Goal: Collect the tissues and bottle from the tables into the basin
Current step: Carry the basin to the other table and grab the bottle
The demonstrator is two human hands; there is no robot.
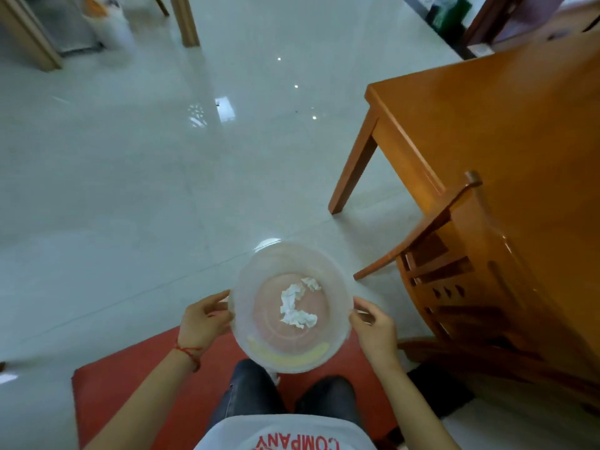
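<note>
I hold a round translucent basin point(250, 277) in front of my waist, above the floor. My left hand point(203, 319) grips its left rim and my right hand point(373, 326) grips its right rim. Crumpled white tissues point(295, 306) lie on the basin's bottom. No bottle shows in the head view.
An orange wooden table point(487, 125) stands at the right, with a wooden chair point(454, 254) pushed against its near side. A red mat point(130, 384) lies under my feet. Glossy pale floor tiles point(162, 173) stretch ahead and left. Wooden furniture legs point(185, 21) stand far back.
</note>
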